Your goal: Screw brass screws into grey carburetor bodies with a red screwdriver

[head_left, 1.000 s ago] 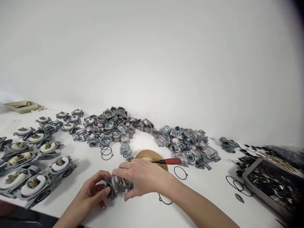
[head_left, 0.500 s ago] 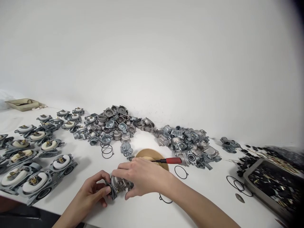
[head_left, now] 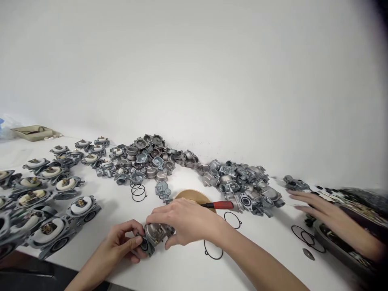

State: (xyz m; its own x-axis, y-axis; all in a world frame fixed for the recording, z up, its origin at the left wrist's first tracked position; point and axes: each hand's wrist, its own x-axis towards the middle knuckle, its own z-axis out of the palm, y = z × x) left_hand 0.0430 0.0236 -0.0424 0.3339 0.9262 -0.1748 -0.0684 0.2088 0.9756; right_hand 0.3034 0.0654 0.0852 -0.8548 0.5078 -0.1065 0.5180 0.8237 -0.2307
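Note:
Low over the front of the table, a grey metal carburetor (head_left: 157, 233) is between my two hands. The fingers and thumb of my left hand (head_left: 125, 244) grip its flanged end. My right hand (head_left: 184, 222) curls over the other end from above, thumb on the near side, and hides part of it. Just behind that hand, a screwdriver with a red handle (head_left: 223, 205) lies over a round tan disc (head_left: 190, 195). A black rubber ring (head_left: 214, 258) lies near my right wrist.
Rows of carburetors with white floats (head_left: 48, 232) stand at left. Behind are piles of metal bowls (head_left: 151, 157) and carburetor bodies (head_left: 242, 182). More black rings (head_left: 138, 193) lie around. At right, another person's hand (head_left: 330, 216) is over a parts tray (head_left: 327, 244).
Another person's hand has come into view from the right, above the parts tray. My hands and the carburetor have shifted slightly and the carburetor has turned a little; both hands stay on it.

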